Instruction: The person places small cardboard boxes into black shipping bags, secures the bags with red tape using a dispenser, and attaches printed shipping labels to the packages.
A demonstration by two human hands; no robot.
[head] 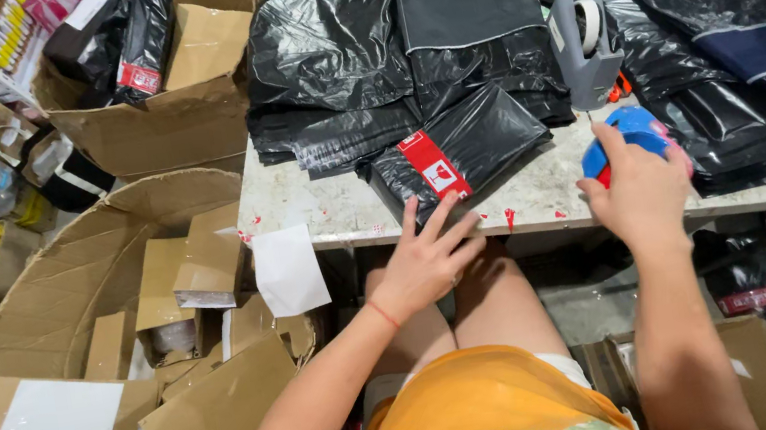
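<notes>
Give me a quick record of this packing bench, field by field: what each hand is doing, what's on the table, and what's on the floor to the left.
left hand: fingers spread, resting on the near edge of a black plastic parcel sealed with red tape
right hand: gripping a blue tape dispenser
table: pale, with stacks of black bags and a grey tape dispenser
floor left: open cardboard boxes

A packing room: cardboard cartons [157, 127], stacked black mailer bags [327, 41] and a tape dispenser [583, 43] crowd the table [301, 207].
</notes>
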